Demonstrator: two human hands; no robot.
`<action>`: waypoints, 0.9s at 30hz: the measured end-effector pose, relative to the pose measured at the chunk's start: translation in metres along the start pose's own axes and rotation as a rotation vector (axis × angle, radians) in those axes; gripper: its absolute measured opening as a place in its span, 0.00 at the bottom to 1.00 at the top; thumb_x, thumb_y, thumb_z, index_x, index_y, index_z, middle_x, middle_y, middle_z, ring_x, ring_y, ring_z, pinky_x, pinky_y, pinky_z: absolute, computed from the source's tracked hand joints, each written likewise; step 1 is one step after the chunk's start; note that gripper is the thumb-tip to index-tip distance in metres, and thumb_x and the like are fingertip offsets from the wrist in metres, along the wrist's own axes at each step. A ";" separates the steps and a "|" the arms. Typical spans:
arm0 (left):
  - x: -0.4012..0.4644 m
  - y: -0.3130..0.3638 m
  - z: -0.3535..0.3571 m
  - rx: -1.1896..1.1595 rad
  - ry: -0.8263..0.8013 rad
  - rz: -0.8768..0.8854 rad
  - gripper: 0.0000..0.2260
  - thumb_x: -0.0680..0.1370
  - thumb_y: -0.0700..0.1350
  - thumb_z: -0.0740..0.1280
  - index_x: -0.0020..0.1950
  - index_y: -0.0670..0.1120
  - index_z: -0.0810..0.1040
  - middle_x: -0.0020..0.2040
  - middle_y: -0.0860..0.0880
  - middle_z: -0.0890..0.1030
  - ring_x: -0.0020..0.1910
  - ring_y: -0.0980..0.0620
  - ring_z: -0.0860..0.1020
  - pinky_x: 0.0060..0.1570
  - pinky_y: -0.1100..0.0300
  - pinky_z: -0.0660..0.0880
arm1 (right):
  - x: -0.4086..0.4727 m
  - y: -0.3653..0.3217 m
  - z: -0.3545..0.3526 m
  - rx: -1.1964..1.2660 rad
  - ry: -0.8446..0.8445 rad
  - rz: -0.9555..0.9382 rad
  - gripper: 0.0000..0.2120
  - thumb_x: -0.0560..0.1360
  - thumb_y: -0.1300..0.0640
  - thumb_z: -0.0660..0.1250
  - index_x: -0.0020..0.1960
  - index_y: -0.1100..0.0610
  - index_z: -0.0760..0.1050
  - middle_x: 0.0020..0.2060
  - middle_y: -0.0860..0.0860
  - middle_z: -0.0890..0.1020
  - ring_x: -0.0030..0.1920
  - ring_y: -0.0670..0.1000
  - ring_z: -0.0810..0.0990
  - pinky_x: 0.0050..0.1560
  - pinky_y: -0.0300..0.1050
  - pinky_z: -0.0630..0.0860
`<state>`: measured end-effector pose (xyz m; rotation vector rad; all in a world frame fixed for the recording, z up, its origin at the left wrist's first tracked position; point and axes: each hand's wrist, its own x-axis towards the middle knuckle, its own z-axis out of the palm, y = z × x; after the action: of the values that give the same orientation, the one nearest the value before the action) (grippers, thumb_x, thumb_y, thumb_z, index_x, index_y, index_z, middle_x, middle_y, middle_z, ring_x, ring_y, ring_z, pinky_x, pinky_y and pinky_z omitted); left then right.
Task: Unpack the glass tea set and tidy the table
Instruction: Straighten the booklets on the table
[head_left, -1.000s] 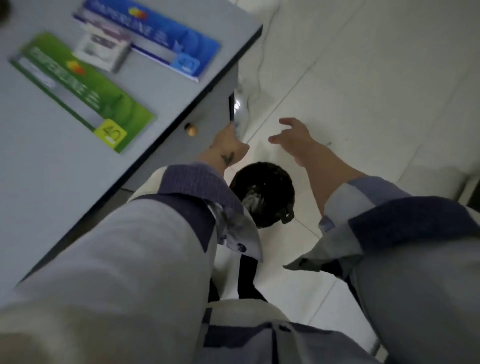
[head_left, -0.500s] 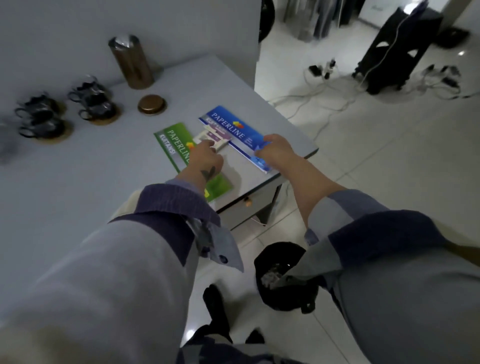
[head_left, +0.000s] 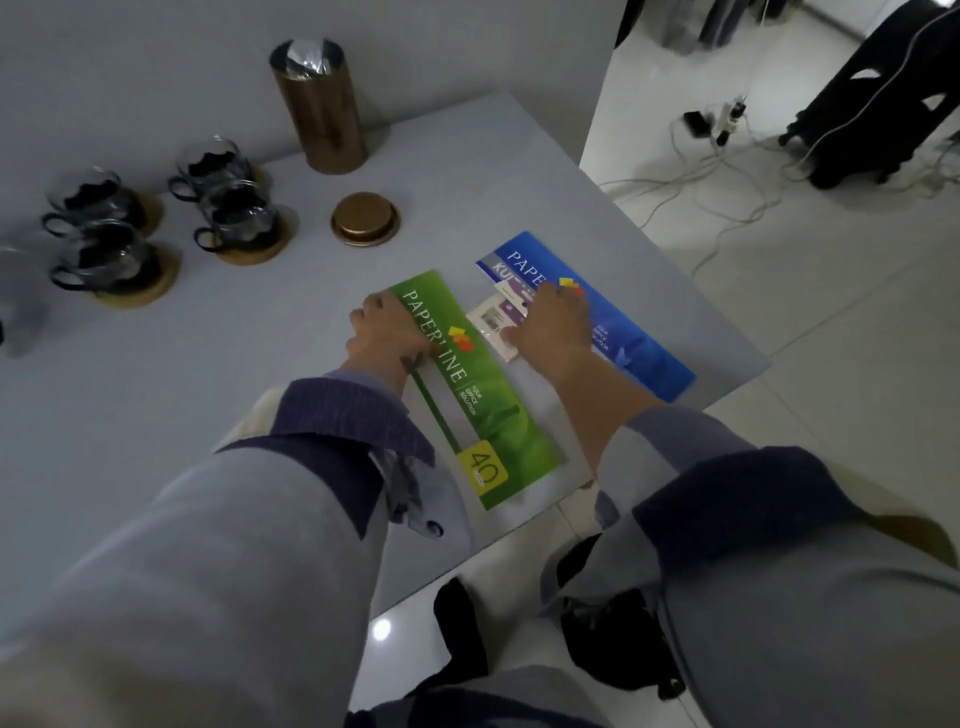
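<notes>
The left hand (head_left: 387, 330) rests on the top edge of the green paper pack (head_left: 470, 387), its fingers curled at that edge. The right hand (head_left: 553, 327) lies with fingers spread over the small white packet (head_left: 493, 319) and the blue paper pack (head_left: 613, 322). Both packs lie flat near the corner of the table (head_left: 234, 364). They look thin, bendy and slippery, so lift them by an edge. The glass cups (head_left: 223, 208) stand far left and look easy to break.

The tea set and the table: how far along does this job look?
Done: glass cups stand on coasters. In hand: the left hand rests on the green packet, the right hand over a small packet beside the blue packet. Left: these, and the canister with its lid off.
</notes>
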<state>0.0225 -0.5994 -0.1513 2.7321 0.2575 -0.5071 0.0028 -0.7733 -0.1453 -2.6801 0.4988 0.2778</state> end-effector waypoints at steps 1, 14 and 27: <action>0.004 -0.001 -0.003 0.016 -0.012 0.008 0.45 0.65 0.59 0.75 0.74 0.42 0.59 0.71 0.43 0.64 0.70 0.41 0.62 0.65 0.46 0.64 | 0.005 -0.002 -0.001 -0.019 -0.008 0.018 0.30 0.72 0.49 0.71 0.68 0.61 0.66 0.67 0.60 0.69 0.69 0.61 0.65 0.67 0.55 0.68; 0.006 0.013 -0.024 -0.032 -0.019 -0.113 0.49 0.59 0.50 0.82 0.71 0.41 0.58 0.68 0.43 0.57 0.63 0.38 0.67 0.61 0.45 0.68 | 0.056 -0.003 -0.048 0.270 -0.171 0.071 0.24 0.69 0.58 0.75 0.62 0.62 0.71 0.56 0.58 0.78 0.55 0.57 0.79 0.55 0.53 0.79; 0.004 0.010 -0.012 -0.657 -0.038 -0.233 0.50 0.63 0.32 0.77 0.74 0.54 0.49 0.60 0.43 0.71 0.54 0.41 0.75 0.45 0.54 0.72 | 0.061 0.006 -0.040 0.185 -0.245 0.107 0.40 0.63 0.48 0.79 0.66 0.58 0.62 0.60 0.56 0.75 0.61 0.58 0.76 0.60 0.52 0.75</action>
<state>0.0318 -0.6036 -0.1395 2.0616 0.6162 -0.4354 0.0615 -0.8134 -0.1273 -2.4028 0.5626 0.5547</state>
